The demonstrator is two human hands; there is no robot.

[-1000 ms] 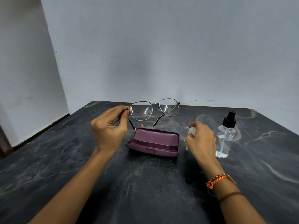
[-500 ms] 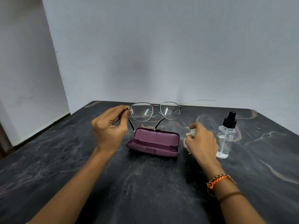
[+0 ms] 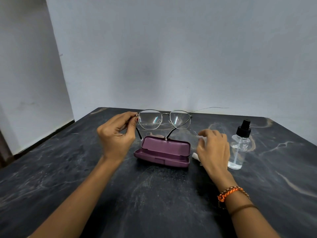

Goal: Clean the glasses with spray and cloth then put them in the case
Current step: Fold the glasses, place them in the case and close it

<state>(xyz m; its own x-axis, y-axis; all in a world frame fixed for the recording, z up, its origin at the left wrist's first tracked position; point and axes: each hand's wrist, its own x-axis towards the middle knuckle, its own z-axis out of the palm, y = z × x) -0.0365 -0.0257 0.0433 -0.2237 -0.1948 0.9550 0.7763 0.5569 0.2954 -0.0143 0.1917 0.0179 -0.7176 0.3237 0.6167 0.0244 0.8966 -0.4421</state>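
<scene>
Right hand (image 3: 212, 148) has lifted slightly, fingers loosening on the white cloth (image 3: 195, 156) it grasps; left hand (image 3: 116, 134) – grip unchanged – pinches the glasses (image 3: 163, 119) by the hinge above the open purple case (image 3: 163, 152), nothing visible inside; spray bottle (image 3: 239, 146) upright on the worktop (image 3: 154, 194).

a dark grey tabletop (image 3: 154, 194) with pale marble veins, a plum-purple case (image 3: 163, 152), silver-rimmed glasses (image 3: 163, 119), a clear spray bottle (image 3: 239, 148) capped black, an orange braided bracelet (image 3: 229, 193).

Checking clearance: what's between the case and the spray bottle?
Head view: the right hand, holding the white cloth, sits between case and bottle.
</scene>
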